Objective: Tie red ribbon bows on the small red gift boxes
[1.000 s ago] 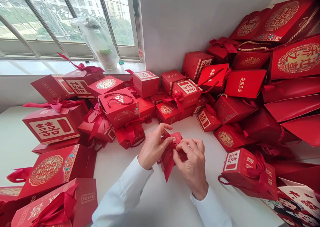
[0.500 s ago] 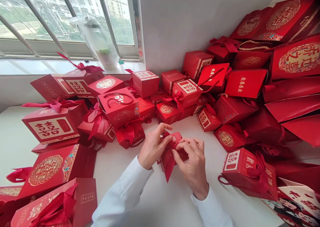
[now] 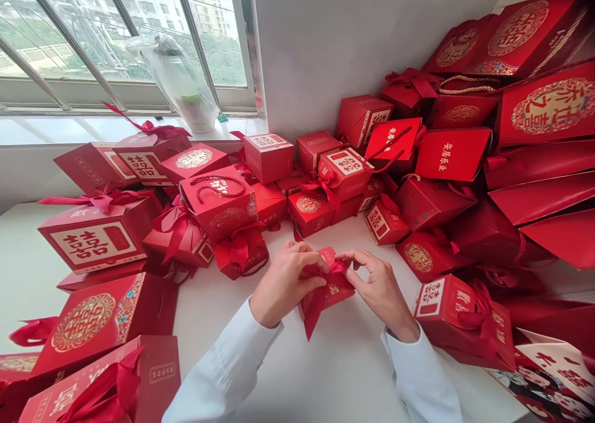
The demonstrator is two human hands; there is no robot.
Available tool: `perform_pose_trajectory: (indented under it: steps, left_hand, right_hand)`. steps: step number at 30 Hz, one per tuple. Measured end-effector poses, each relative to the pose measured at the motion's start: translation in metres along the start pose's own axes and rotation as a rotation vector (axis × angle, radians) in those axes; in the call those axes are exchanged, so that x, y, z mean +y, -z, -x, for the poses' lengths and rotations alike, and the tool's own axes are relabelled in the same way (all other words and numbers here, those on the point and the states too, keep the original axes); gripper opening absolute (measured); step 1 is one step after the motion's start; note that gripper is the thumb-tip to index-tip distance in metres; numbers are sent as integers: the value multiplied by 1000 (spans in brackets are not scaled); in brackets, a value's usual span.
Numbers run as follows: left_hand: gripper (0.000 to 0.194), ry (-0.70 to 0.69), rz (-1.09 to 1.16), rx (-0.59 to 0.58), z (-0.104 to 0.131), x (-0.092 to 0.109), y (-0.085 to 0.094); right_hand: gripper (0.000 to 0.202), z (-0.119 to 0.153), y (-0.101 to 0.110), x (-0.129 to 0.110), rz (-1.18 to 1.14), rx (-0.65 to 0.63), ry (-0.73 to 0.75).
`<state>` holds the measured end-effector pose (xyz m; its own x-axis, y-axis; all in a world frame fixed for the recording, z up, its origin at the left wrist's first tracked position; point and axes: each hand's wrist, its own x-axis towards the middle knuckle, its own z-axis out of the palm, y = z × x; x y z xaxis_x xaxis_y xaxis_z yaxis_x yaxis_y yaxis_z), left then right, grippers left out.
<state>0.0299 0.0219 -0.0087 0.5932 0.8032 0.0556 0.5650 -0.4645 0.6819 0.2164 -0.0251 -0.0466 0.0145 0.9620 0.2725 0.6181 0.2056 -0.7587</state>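
A small red box (image 3: 338,289) with gold characters sits on the white table between my hands. Red ribbon (image 3: 315,314) crosses its top, one pointed tail hanging down the near side. My left hand (image 3: 288,280) pinches the ribbon at the box's left, thumb and fingers pressed together and hiding part of the box top. At the right, my right hand (image 3: 379,289) grips a loop of the same ribbon between thumb and index finger, just above the box's right edge.
Many red gift boxes with ribbons and cord handles lie in heaps on the left (image 3: 100,237), at the back (image 3: 268,156) and on the right (image 3: 453,153). A plastic-wrapped cup (image 3: 198,110) stands on the window sill (image 3: 139,130). The white table (image 3: 297,379) shows between my forearms.
My right hand has moved right, away from my left, drawing ribbon with it. More of the box top shows now. My left hand has closed more over the ribbon.
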Motion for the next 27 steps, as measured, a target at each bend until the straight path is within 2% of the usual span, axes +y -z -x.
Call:
perform_pose_trajectory:
  steps: [6,11,16,20,22,24,27]
  left_hand:
    - [10,-94,28,-54,-2,-4,-1]
    - [13,-129,28,-54,-5,-8,-2]
    - [12,-131,3,-60,-6,-9,-4]
    - [12,-122,-24,-69,-6,-10,-5]
    - [12,-129,-13,-77,-7,-10,-5]
    - [11,-136,6,-83,-7,-10,-5]
    - [11,-134,13,-79,-7,-9,-4]
  right_hand:
    - [22,-9,-4,-8,-66,77,-9]
    - [18,-17,-16,-4,-216,117,-83]
    - [16,-19,-25,1,-265,166,-135]
    - [21,-14,-15,3,-266,123,-121]
    - [23,-8,-6,3,-233,153,-95]
    - [17,0,2,2,-166,157,-58]
    - [11,10,6,-2,-67,95,-17]
